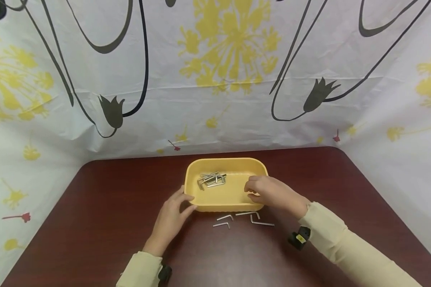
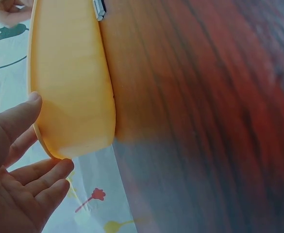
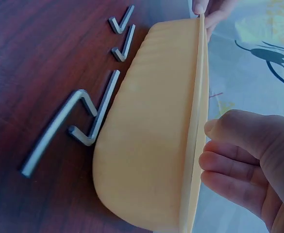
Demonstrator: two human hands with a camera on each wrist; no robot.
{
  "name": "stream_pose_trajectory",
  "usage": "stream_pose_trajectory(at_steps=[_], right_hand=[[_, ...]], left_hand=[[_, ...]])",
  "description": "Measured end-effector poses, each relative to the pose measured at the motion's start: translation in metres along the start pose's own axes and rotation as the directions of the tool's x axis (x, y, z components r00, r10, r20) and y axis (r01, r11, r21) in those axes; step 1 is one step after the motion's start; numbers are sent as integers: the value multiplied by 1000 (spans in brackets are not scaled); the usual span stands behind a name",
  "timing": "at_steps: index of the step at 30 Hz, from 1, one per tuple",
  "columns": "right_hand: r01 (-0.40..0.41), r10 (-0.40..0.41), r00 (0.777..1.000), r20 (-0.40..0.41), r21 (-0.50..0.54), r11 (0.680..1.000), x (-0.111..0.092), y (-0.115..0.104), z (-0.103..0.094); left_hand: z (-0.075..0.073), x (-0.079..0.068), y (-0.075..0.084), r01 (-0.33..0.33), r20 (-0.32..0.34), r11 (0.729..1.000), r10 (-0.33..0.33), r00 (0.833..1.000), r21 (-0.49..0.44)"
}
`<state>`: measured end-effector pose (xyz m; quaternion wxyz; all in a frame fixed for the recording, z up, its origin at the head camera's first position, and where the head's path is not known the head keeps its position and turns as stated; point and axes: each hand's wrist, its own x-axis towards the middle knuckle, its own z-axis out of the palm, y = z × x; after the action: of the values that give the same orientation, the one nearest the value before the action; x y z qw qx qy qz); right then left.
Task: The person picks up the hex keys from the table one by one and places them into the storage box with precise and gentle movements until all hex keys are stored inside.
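Observation:
A yellow plastic tray (image 1: 219, 207) stands on the table, with a loose pile of silvery L-shaped hex keys (image 1: 215, 184) in its left part. My left hand (image 1: 170, 217) holds the tray's front left corner, thumb and fingers at the rim. Over the tray's right end, my right hand (image 1: 273, 192) has loosely bent fingers dipping inside the rim; no item shows between thumb and fingers. Several more hex keys lie on the table just in front of the tray, among them a longer one (image 3: 52, 133) and one against the tray's wall (image 3: 104, 104).
The dark reddish wooden table (image 1: 129, 187) extends to both sides and in front of the tray. Behind and beside it hangs a white sheet (image 1: 158, 119) with yellow and grey flower prints. Each wrist wears a small black device (image 1: 299, 238).

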<state>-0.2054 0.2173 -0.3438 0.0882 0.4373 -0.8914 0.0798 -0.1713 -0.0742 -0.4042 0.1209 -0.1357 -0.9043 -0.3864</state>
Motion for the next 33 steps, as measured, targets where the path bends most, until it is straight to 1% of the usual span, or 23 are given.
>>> stream_pose_trajectory(at_steps=[4, 8, 11, 15, 18, 21, 23, 26, 30, 33], right_hand=[[-14, 14, 999, -41, -6, 1000, -10, -5, -2], [-3, 1, 995, -96, -16, 1000, -19, -12, -4], [20, -27, 988, -150, -47, 999, -26, -17, -4], [70, -89, 971, -223, -90, 993, -35, -25, -2], [109, -129, 959, -252, -91, 990, -41, -30, 1], [132, -148, 953, -266, -79, 988, -46, -33, 6], [135, -147, 953, -265, -65, 989, -50, -34, 11], [117, -122, 965, -232, -33, 993, -55, -33, 18], [69, -66, 988, -138, 20, 997, -60, -32, 28], [21, -18, 998, -66, 40, 999, -62, -30, 34]], left_hand=[[-2, 1, 1, 17, 7, 1000, -17, 1000, -7], [-1, 1, 0, 11, 4, 1000, -11, 1000, 1], [-1, 1, -1, 1, 1, 1000, -1, 1000, 5], [0, 1, -2, -7, -3, 1000, 7, 1000, 5], [-1, 1, -1, 0, -2, 1000, 0, 1000, -1], [-1, 1, 0, 13, 7, 1000, -13, 1000, -9], [-1, 1, 0, 19, 14, 1000, -19, 1000, -15], [-1, 1, 0, 24, 20, 1000, -23, 1000, -16], [-1, 1, -1, 24, 20, 1000, -23, 1000, -14], [0, 1, -1, 21, 19, 1000, -20, 1000, -15]])
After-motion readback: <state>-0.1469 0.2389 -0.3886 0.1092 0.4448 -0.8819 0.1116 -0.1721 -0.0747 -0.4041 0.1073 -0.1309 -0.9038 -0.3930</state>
